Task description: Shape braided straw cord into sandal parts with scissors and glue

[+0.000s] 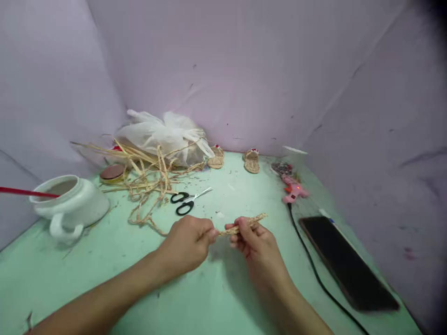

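Observation:
Both my hands meet above the pale green table (115,260). My left hand (188,244) is closed, pinching one end of a short braided straw piece (249,222). My right hand (256,242) is closed around the same braid, whose free end sticks out up and to the right. Just behind my hands lie black-handled scissors (186,201), and a loose pile of straw strands (150,179) spreads at the back left.
A white pot (75,204) with a red stick stands at the left. A white plastic bag (164,135), two small woven sandals (251,161) and a round tin (112,172) sit at the back. A pink glue gun (294,190) with black cord and a dark phone (345,263) lie right.

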`<state>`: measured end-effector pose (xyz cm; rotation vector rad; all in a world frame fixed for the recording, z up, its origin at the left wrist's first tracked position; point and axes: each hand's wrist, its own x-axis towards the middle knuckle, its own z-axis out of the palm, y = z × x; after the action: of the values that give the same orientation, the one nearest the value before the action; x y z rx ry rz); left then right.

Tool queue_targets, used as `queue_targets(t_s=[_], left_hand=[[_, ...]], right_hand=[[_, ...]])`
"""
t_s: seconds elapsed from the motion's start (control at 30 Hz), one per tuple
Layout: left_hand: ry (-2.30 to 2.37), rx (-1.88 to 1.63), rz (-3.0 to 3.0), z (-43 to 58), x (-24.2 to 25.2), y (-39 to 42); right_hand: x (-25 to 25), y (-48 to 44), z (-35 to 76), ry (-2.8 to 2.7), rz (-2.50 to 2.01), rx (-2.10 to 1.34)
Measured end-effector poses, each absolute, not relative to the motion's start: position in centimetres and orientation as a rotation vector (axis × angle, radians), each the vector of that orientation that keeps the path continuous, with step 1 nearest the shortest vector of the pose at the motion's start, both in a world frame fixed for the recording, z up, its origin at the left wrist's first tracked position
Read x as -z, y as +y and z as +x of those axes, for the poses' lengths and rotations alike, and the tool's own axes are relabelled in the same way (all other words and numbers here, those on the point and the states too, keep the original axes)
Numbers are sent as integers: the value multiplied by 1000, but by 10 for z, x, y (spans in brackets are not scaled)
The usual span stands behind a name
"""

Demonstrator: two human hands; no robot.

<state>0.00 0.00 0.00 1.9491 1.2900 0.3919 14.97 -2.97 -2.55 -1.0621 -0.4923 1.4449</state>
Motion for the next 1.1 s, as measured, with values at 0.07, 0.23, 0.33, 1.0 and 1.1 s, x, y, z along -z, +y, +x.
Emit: queue_targets(t_s=[0.07, 0.23, 0.33, 1.0, 1.1], left_hand=[[1202, -369, 1807, 0, 2, 1], [998, -390, 1550, 3, 12, 3], [939, -455, 1546, 5, 18, 3], [1075, -599, 1456, 0, 10, 9], [1080, -606, 1397, 0, 9, 10]], right_hand=[[25, -31, 151, -477, -1030, -1468], [22, -36, 149, -352, -955, -1612], [22, -36, 147, -236, -925, -1691], [22, -28, 154, -396, -919, -1620], [25, -27, 154, -431, -894, -1549]])
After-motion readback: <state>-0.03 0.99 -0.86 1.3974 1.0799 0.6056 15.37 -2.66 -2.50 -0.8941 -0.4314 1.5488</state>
